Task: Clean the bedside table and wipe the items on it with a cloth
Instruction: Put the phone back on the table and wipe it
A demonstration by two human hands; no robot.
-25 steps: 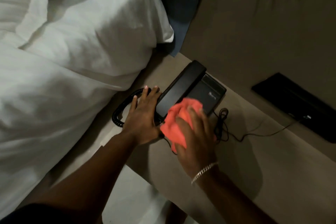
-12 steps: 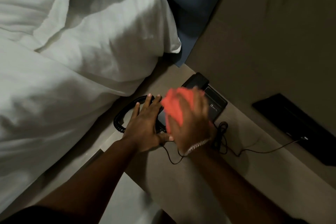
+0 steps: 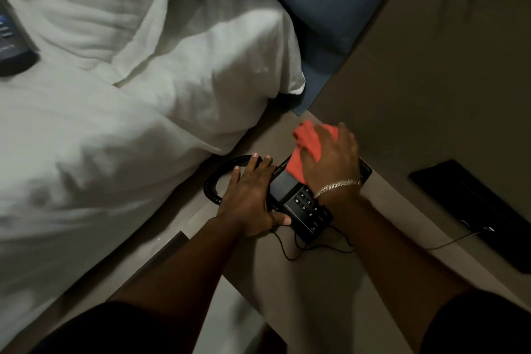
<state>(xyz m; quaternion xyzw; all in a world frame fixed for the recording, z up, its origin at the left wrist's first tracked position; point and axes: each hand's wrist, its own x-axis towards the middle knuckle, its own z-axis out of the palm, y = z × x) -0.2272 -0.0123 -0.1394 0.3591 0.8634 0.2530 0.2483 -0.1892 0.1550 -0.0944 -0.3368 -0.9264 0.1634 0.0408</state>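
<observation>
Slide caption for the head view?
Left hand steadies black phone; right hand wipes its far end with orange cloth.

We are reading little here. On the keypad [image 3: 308, 207] of the black desk telephone [image 3: 298, 204] standing on the bedside table [image 3: 330, 282], white key marks are showing: a star sign at the left, then what look like 7, 8 and 9 in the row above, and 0 beside the star; the rest of the keys are lying under the right hand's [image 3: 330, 158] wrist or are blurring out. On the dark remote control [image 3: 11, 46] lying on the white bedding [image 3: 86, 152] at the left edge, we are seeing faint pale lettering and small button marks, too smeared to read.
</observation>
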